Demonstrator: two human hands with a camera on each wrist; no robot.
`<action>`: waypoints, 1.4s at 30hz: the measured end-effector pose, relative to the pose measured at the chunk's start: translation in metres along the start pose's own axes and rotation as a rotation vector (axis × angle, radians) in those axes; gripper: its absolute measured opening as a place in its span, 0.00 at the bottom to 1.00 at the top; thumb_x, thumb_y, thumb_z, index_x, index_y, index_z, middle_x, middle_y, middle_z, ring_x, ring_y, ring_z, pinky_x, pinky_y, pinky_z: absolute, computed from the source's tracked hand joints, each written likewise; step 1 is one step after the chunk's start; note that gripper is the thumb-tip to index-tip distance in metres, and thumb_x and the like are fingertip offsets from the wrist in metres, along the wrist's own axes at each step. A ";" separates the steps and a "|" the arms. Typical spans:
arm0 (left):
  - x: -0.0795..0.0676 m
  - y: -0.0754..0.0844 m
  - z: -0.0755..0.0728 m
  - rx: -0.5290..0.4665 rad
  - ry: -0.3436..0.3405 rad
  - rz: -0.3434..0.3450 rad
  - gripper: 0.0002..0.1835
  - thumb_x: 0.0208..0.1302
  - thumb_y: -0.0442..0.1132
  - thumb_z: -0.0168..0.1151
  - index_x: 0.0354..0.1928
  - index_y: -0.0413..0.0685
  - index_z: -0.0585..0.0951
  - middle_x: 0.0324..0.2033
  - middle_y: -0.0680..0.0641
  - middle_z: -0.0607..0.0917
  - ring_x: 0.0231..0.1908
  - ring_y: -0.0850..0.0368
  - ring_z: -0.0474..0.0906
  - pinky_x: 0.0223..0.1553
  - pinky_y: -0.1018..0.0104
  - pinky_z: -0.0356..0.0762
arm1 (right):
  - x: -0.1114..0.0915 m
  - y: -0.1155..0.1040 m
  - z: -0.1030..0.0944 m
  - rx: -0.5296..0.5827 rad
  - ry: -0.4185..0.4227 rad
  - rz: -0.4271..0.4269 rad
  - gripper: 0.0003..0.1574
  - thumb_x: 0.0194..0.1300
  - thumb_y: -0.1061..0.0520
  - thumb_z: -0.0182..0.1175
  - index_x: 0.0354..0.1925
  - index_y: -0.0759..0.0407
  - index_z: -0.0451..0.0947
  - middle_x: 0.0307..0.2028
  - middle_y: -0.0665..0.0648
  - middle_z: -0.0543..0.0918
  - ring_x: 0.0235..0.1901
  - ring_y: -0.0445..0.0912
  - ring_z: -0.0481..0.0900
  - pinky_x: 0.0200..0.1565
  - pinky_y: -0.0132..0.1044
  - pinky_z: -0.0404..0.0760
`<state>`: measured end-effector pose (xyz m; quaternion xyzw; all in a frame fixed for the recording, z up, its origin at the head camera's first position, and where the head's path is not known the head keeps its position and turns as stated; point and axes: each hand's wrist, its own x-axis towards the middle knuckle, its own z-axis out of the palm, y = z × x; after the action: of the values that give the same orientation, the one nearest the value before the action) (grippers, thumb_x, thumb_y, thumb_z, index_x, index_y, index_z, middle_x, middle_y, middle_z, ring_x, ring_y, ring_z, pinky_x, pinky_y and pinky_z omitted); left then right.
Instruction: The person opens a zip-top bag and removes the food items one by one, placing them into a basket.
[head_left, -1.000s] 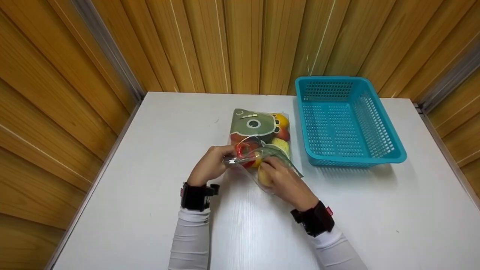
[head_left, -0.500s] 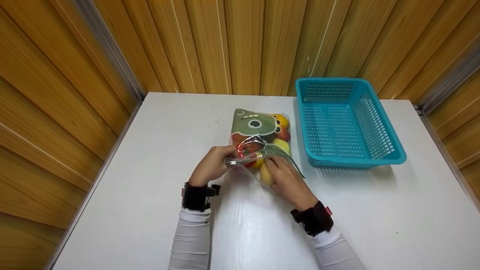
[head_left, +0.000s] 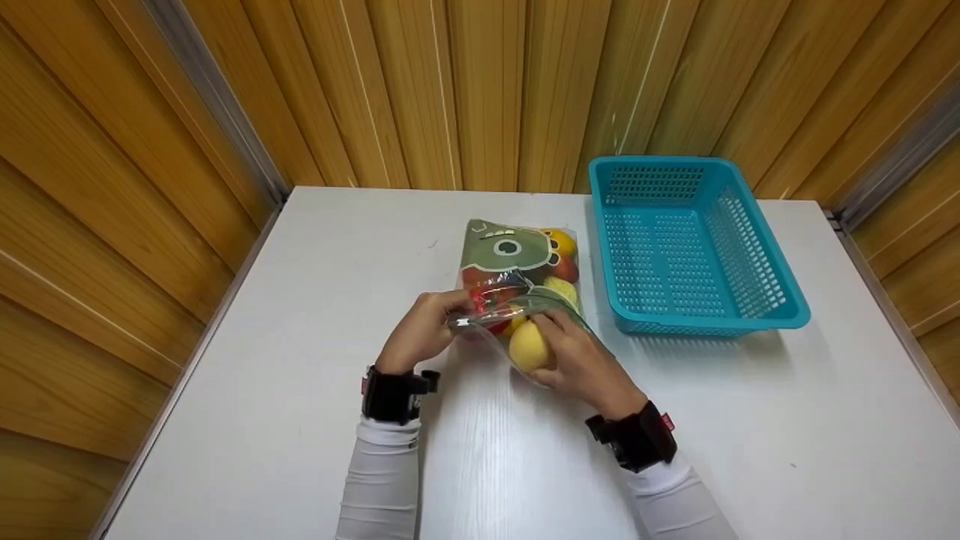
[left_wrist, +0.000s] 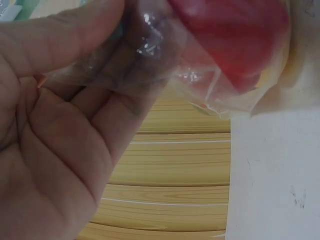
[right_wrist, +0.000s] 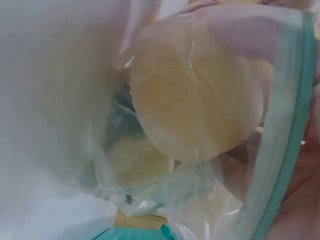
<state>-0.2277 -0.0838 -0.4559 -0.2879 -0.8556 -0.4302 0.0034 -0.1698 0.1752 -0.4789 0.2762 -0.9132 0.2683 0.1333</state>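
Just below the middle of the head view, a pale yellow fruit sits at the mouth of a clear plastic bag. The right hand holds it, fingers curled along its upper right side and thumb below. In the right wrist view, clear film lies across the fruit, and a green strip edges the bag along the right of the frame.

At the bag's other side, left of the fruit, the left hand pinches the rim near a small white slider; the left wrist view shows film between its thumb and fingers, with a red piece behind plastic at the upper right.

The bag lies flat towards the centre of the frame, printed with a green cartoon face. Along its right side show an orange piece, a reddish one and a yellow-green one.

Farther out, a turquoise basket stands in the upper right, apart from the bag. All this is on a white table. Black wrist straps and pale sleeves fill the lower part, and wood-patterned walls rise along the top and sides.
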 end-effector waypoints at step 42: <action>0.000 0.000 -0.004 -0.016 0.036 0.017 0.13 0.55 0.17 0.65 0.35 0.41 0.86 0.33 0.49 0.88 0.35 0.56 0.79 0.44 0.61 0.79 | -0.010 0.004 -0.064 0.195 0.179 0.012 0.45 0.46 0.57 0.83 0.61 0.69 0.78 0.59 0.67 0.81 0.55 0.60 0.82 0.52 0.53 0.84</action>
<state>-0.2282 -0.0867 -0.4535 -0.2873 -0.8494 -0.4423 0.0201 -0.1581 0.2180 -0.4316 0.2574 -0.8689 0.3801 0.1852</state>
